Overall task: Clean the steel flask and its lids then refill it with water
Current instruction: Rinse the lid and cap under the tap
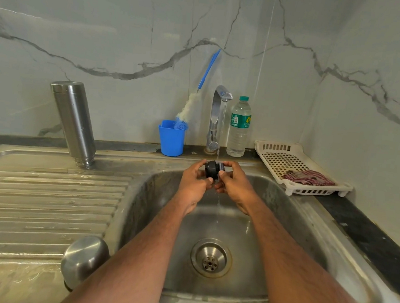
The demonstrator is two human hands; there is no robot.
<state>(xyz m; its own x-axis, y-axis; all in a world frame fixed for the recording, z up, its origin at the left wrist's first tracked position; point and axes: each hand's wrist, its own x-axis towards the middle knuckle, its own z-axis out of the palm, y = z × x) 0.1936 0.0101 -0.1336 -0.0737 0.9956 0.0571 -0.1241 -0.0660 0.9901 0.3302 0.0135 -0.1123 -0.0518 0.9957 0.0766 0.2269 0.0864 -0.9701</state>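
A small black inner lid (212, 169) is held over the sink basin (286, 208) under the running tap (218, 119). My left hand (194, 182) grips its left side and my right hand (233, 182) pinches its right side. Water drips from the lid into the basin. The steel flask (74, 122) stands upside down on the draining board (43, 197) at the back left. A domed steel outer lid (83, 258) sits at the board's near edge, beside the basin.
A blue cup (171, 137) with a bottle brush (194, 102) stands left of the tap. A plastic water bottle (239, 127) stands right of it. A white plastic tray (279, 159) holding a striped cloth (309, 177) sits at the back right. Marble walls enclose the corner.
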